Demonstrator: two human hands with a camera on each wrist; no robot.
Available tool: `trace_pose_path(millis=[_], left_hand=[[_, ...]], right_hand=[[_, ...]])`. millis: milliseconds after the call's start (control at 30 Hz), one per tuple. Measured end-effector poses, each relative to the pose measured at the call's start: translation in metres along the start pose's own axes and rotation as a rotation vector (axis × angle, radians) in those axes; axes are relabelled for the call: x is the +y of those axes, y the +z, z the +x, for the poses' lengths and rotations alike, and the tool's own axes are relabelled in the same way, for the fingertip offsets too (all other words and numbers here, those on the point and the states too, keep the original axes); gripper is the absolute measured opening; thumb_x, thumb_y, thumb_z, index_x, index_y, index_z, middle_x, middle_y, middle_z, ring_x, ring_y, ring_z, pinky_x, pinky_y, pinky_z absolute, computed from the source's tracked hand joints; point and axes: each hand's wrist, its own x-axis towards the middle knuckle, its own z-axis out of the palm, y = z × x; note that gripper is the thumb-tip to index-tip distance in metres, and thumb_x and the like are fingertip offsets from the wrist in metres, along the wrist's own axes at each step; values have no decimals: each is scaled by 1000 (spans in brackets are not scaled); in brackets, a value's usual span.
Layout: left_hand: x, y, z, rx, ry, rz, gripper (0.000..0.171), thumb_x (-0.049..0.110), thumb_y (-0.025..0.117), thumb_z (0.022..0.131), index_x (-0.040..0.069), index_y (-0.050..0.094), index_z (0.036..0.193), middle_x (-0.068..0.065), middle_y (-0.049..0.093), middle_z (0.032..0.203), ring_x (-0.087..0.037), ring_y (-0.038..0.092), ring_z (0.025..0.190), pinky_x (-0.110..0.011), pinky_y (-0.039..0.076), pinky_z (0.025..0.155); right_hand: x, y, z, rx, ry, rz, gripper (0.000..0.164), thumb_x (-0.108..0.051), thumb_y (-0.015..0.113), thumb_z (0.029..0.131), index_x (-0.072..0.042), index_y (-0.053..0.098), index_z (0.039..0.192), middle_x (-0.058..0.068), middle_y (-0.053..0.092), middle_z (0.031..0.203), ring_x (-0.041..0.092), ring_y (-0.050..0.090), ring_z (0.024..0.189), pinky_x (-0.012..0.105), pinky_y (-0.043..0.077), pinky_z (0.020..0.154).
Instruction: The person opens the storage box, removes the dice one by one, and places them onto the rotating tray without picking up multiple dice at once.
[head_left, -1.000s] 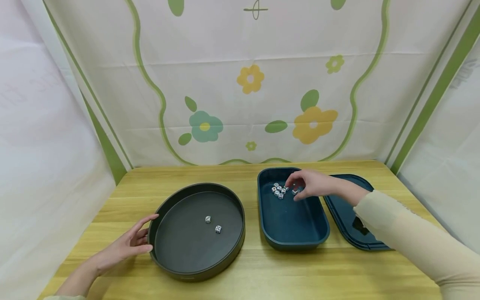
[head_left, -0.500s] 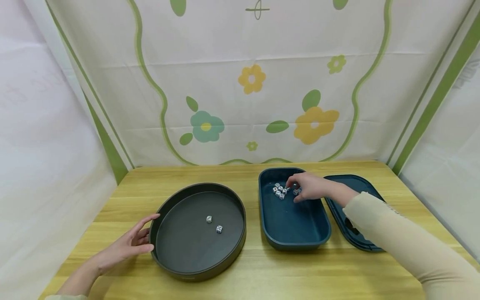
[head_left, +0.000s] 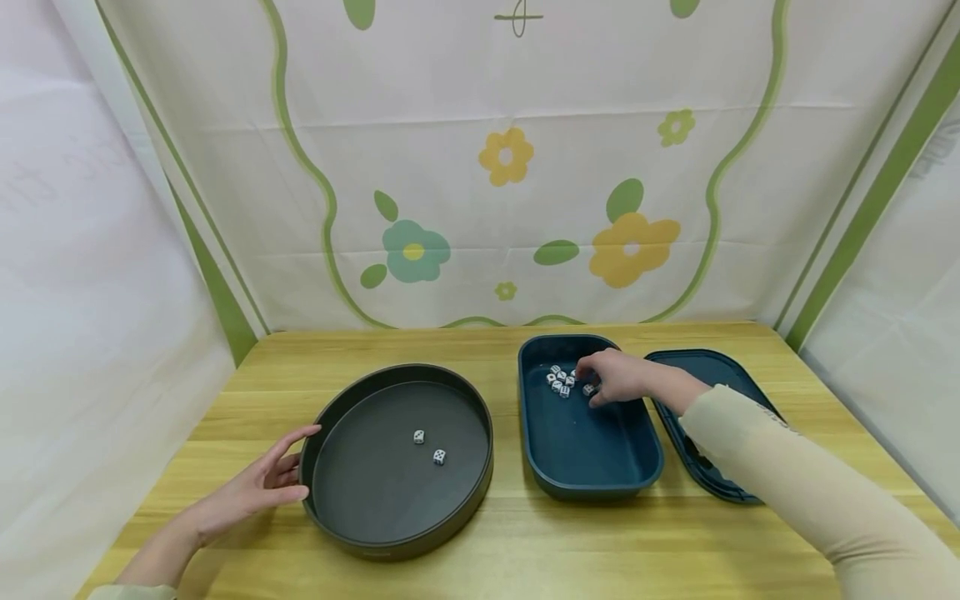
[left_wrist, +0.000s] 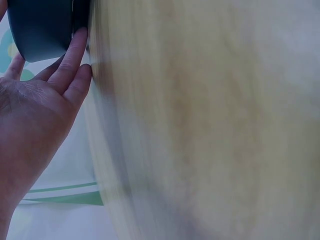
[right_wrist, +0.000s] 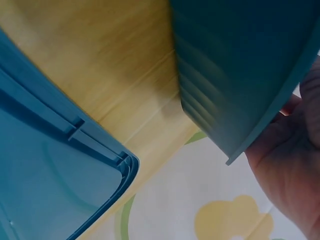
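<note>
A round dark pan (head_left: 397,542) stands on the left half of the table with two white dice in it, an upper die (head_left: 419,437) and a lower die (head_left: 439,457). My left hand (head_left: 251,490) touches the pan's left side, thumb and fingers spread along the wall. In the left wrist view, its fingertips rest at the pan's outer side (left_wrist: 40,30). My right hand (head_left: 618,377) reaches into a deep blue box (head_left: 588,450), fingers bent downward. One die (head_left: 588,389) lies between its parted thumb and fingers. Beside them is a cluster of several dice (head_left: 561,381).
A blue lid (head_left: 697,362) lies flat to the right of the box, partly under my right forearm; its raised rim (right_wrist: 80,131) shows in the right wrist view. The wooden table (head_left: 517,550) ends at a patterned cloth (head_left: 480,283) behind, with cloth on both sides.
My right hand has moved slightly lower in the box, and the die by its thumb shows more clearly. My left hand stays at the pan. The view has shifted a little.
</note>
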Motion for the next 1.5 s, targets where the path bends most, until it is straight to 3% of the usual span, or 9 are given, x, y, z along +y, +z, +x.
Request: trace_pose_path(millis=[100, 333, 567, 800, 1033, 1500], left_hand=[[0, 0, 0, 1, 0, -5, 75, 7, 52, 100, 18, 4, 156, -37, 2, 153, -58, 4, 136, -34, 41, 95], [-1, 0, -1, 19, -18, 17, 75, 8, 53, 100, 19, 5, 156, -36, 9, 153, -56, 9, 136, -41, 40, 97], [-1, 1, 0, 12, -8, 1, 74, 7, 52, 100, 17, 5, 156, -37, 8, 152, -57, 8, 136, -31, 41, 94], [-1, 1, 0, 27, -33, 9, 74, 8, 53, 100, 20, 7, 156, -34, 13, 153, -50, 16, 137, -26, 41, 92], [0, 2, 0, 5, 7, -20, 73, 6, 52, 100, 17, 5, 156, -38, 11, 151, -57, 11, 135, -24, 43, 91], [-1, 2, 0, 16, -18, 0, 73, 8, 52, 100, 18, 6, 156, -36, 13, 152, -53, 17, 136, -24, 42, 91]], right_hand=[[1, 2, 0, -9, -19, 33, 40, -7, 76, 83, 1, 62, 119, 14, 63, 115, 25, 64, 97, 38, 52, 80], [2, 5, 0, -27, -68, 124, 35, -3, 75, 83, -1, 63, 116, 12, 63, 113, 25, 65, 96, 34, 52, 79], [3, 9, 2, -53, -84, 178, 32, 0, 73, 83, -2, 64, 113, 8, 63, 111, 23, 65, 97, 32, 52, 80], [0, 16, 4, -63, -150, 217, 29, 3, 72, 83, -3, 65, 111, 5, 65, 107, 20, 65, 97, 30, 51, 81], [-4, 25, 5, -94, -230, 263, 29, 9, 67, 84, 0, 66, 111, 4, 65, 99, 16, 63, 87, 27, 51, 76], [-1, 36, 8, -65, -315, 223, 16, 3, 72, 84, -6, 74, 96, 2, 69, 87, 5, 60, 76, 26, 51, 68]])
